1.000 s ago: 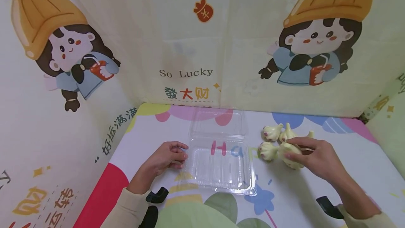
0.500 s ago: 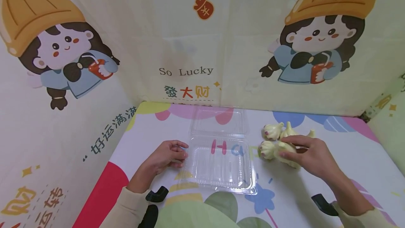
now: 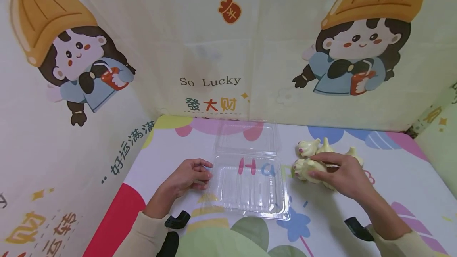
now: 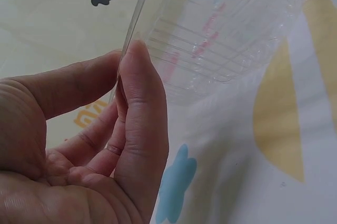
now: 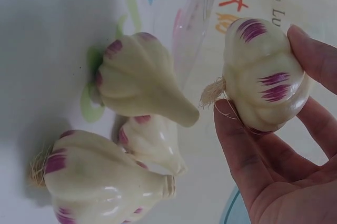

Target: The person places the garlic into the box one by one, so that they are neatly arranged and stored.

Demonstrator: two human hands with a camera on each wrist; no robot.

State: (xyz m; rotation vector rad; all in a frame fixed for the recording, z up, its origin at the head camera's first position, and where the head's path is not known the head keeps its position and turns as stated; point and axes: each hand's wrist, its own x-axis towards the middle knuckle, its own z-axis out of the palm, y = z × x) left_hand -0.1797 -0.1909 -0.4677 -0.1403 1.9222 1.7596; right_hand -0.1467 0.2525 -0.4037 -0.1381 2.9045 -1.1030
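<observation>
A clear plastic clamshell box (image 3: 246,205) lies with its lid (image 3: 246,140) folded back on the table. My left hand (image 3: 189,175) pinches the left rim of the box between thumb and fingers; the left wrist view shows the clear edge (image 4: 136,19) between them. My right hand (image 3: 344,175) grips a garlic bulb (image 5: 266,77) with purple streaks and a root tuft, lifted above the table right of the box. Close by lie several other bulbs, including a garlic bulb (image 5: 139,77) and a bigger-looking garlic bulb (image 5: 105,176); my fingers partly hide some in the head view.
A cartoon-printed cloth wall (image 3: 271,50) stands behind the table (image 3: 171,142), with more cloth at left and right. Colourful shapes and letters are printed on the tabletop. Black wrist mounts (image 3: 358,229) sit at both sleeves.
My right hand has moved left with the garlic bulb, uncovering more of a bulb on its right. The left hand stays at the box rim.
</observation>
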